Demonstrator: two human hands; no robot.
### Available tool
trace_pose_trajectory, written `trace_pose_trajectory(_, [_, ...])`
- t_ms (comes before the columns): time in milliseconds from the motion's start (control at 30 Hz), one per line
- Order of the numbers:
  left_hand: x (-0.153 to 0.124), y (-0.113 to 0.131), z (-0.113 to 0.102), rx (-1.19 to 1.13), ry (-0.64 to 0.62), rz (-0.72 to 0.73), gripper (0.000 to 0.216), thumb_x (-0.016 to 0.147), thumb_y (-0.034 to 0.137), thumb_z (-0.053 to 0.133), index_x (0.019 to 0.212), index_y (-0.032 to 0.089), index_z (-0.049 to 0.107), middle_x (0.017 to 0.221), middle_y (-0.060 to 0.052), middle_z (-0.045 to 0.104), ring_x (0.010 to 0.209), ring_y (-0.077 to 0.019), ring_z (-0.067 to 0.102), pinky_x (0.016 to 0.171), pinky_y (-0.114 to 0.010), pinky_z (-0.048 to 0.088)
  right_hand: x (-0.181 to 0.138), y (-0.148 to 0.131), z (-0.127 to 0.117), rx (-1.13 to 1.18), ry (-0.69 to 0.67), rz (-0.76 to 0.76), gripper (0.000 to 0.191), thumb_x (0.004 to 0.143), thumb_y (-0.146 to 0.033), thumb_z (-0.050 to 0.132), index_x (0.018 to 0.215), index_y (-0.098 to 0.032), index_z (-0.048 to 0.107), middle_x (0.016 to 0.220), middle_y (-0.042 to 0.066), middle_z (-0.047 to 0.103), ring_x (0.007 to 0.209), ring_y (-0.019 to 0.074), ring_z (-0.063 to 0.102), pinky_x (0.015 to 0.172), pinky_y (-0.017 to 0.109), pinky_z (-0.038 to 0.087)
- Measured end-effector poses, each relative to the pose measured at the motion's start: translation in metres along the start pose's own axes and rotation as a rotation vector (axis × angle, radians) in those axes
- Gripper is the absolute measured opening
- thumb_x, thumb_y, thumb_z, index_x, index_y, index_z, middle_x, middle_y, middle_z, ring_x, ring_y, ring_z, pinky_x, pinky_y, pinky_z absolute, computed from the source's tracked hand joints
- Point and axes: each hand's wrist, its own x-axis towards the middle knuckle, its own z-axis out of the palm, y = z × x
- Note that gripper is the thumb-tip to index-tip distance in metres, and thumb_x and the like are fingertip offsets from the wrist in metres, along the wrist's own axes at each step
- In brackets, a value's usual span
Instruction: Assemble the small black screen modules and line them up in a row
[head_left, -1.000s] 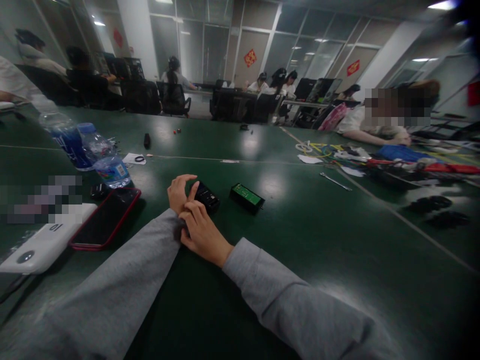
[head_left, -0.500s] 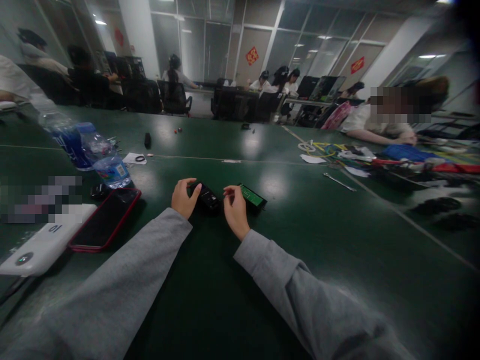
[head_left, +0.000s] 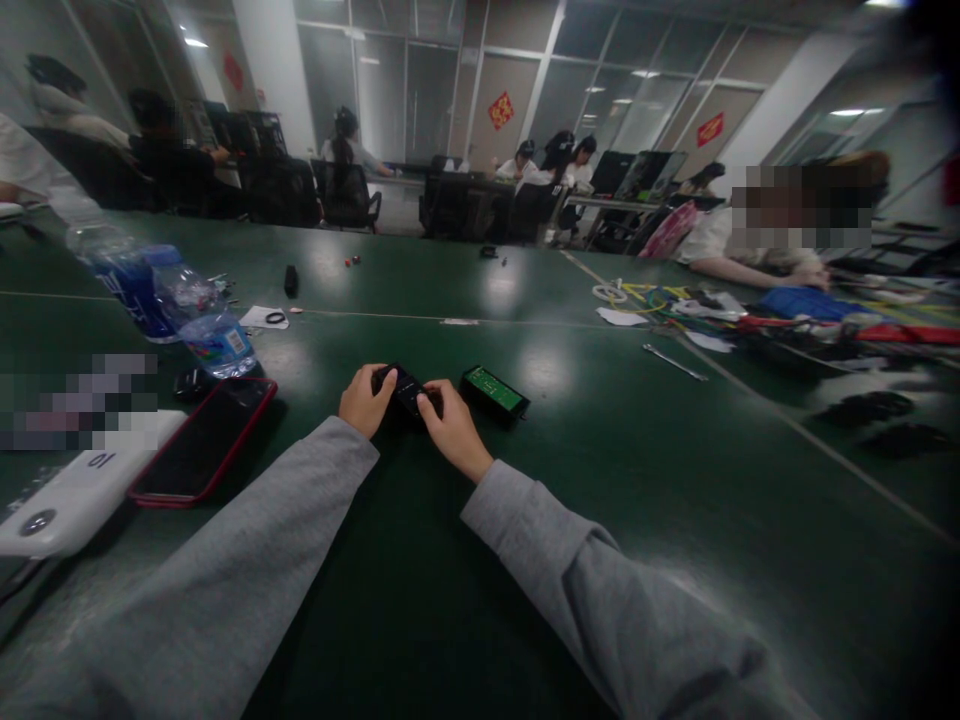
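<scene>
A small black case (head_left: 407, 390) with pale markings on its face is held between both hands just above or on the green table (head_left: 420, 560); I cannot tell whether it touches the top. My left hand (head_left: 365, 398) grips its left end, thumb on the upper face. At the other end, my right hand (head_left: 454, 425) closes on it with thumb and fingers. Just right of that hand lies a black housing with a green circuit board (head_left: 495, 392) showing in it. The fingertips behind the case are hidden.
On the left lie a red-cased phone (head_left: 206, 440), a white power bank (head_left: 86, 490) and plastic bottles (head_left: 202, 315). A wrench (head_left: 675, 362) lies to the right, before tangled cables (head_left: 645, 295). A person (head_left: 757, 250) sits at the far right.
My right hand has moved left, away from beside the circuit board, and taken hold of the black case's right end. My left hand keeps its grip.
</scene>
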Motion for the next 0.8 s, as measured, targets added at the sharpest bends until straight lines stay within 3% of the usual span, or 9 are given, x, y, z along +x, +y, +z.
trace_pose_trajectory(800, [0.0035, 0.0003, -0.0032, 0.008, -0.075, 0.001, 0.029, 0.088, 0.035, 0.049, 0.114, 0.023, 0.054, 0.116, -0.008, 0.061, 0.107, -0.0221, 0.059, 0.097, -0.043, 0.043, -0.0008, -0.0025, -0.0012, -0.054, -0.018, -0.045, 0.017, 0.093, -0.03, 0.048, 0.106, -0.019, 0.052, 0.098, 0.006, 0.058, 0.091, 0.0202, 0.055, 0.083, 0.035, 0.045])
